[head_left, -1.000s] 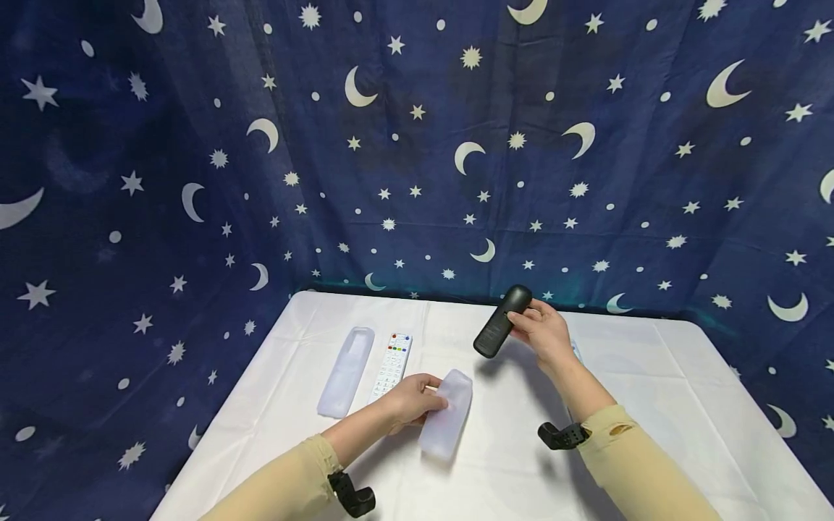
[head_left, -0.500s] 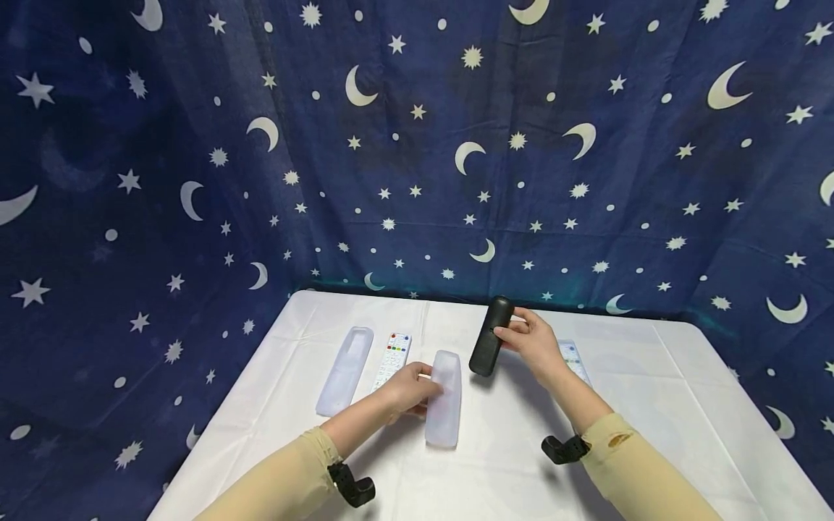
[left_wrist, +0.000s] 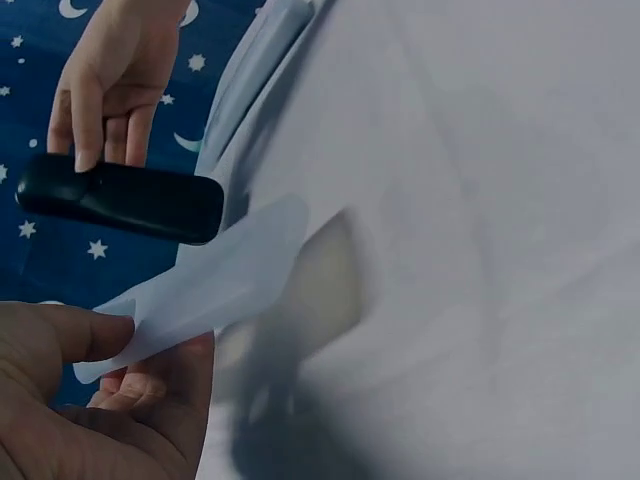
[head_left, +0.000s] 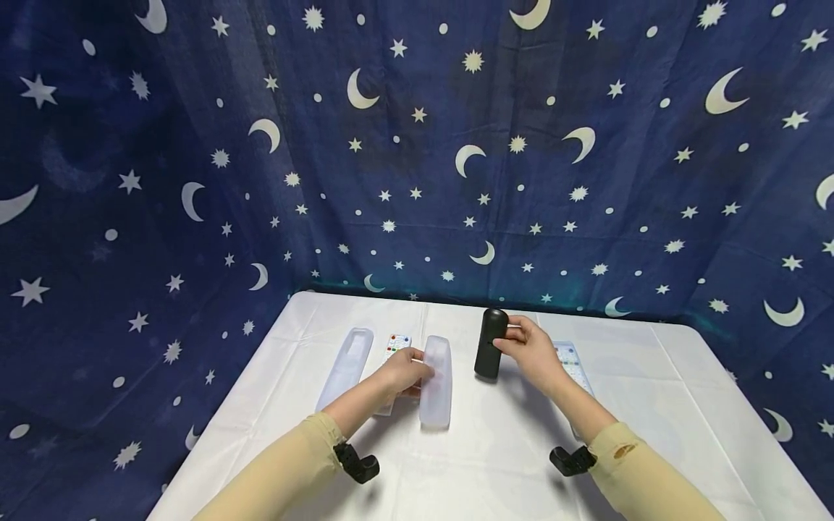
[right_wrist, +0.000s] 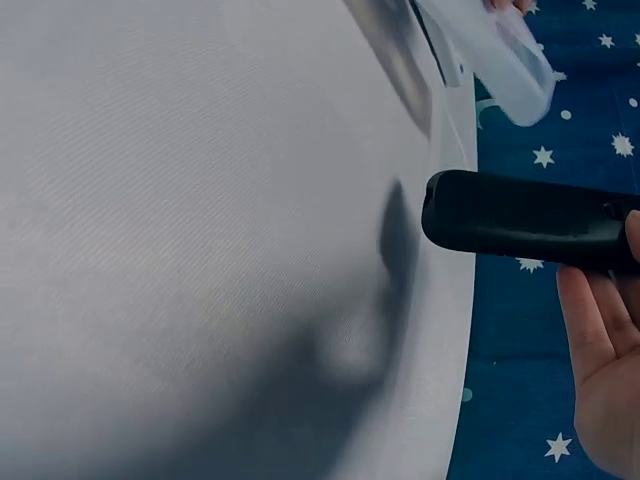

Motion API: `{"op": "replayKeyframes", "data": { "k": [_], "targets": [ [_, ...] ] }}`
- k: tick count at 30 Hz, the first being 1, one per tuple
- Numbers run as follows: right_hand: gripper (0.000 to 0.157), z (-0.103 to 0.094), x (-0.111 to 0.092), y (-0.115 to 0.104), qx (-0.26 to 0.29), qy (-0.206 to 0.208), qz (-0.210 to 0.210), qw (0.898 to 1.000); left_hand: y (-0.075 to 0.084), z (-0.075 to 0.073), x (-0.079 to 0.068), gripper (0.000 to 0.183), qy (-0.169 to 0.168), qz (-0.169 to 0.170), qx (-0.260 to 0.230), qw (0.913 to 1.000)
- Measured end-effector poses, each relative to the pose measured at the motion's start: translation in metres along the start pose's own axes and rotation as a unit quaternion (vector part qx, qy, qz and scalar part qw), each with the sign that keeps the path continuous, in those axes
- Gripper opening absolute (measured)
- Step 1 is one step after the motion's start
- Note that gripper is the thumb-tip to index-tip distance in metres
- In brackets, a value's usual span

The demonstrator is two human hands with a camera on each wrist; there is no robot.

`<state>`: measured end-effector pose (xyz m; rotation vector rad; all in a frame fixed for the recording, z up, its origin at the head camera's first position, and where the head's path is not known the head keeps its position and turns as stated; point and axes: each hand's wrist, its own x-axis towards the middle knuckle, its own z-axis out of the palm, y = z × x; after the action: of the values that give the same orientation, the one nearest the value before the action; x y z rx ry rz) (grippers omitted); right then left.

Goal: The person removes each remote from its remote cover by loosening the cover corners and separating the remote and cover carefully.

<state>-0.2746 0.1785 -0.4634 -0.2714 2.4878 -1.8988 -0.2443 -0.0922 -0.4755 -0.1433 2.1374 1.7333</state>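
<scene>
Black remote (head_left: pixel 489 350), gripped by the right hand (head_left: pixel 534 354), has turned. The left hand (head_left: pixel 402 373) pinches a cover (head_left: pixel 436 396), now roughly parallel, apart.

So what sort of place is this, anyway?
Probably a small staged recording spot: a dark blue moon-and-star curtain hangs behind a white-covered table, and black wrist cameras are worn on both arms. I can't tell what building it's in.

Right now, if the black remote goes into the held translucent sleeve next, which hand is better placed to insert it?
Right, I'd say: the right hand grips the black remote; the left hand holds the translucent sleeve beside it.
</scene>
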Motion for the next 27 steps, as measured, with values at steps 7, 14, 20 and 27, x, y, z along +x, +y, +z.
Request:
{"op": "replayKeyframes", "data": {
  "k": [7, 14, 20, 27],
  "targets": [
    [0.039, 0.000, -0.007, -0.001, -0.041, -0.006, -0.009, 0.999, 0.004, 0.003, 0.009, 0.037, 0.008, -0.008, 0.029, 0.9995],
    [0.041, 0.001, -0.010, 0.004, -0.088, -0.003, -0.035, 0.996, 0.003, 0.009, 0.014, 0.032, 0.015, -0.008, 0.045, 0.9988],
    [0.031, 0.005, -0.014, 0.008, -0.126, -0.002, -0.064, 0.990, -0.004, 0.013, 0.018, 0.032, 0.018, 0.003, 0.094, 0.9954],
    [0.029, 0.006, -0.018, 0.009, -0.148, -0.002, -0.073, 0.986, -0.006, 0.010, 0.016, 0.043, 0.024, 0.029, 0.162, 0.9861]
  ]
}}
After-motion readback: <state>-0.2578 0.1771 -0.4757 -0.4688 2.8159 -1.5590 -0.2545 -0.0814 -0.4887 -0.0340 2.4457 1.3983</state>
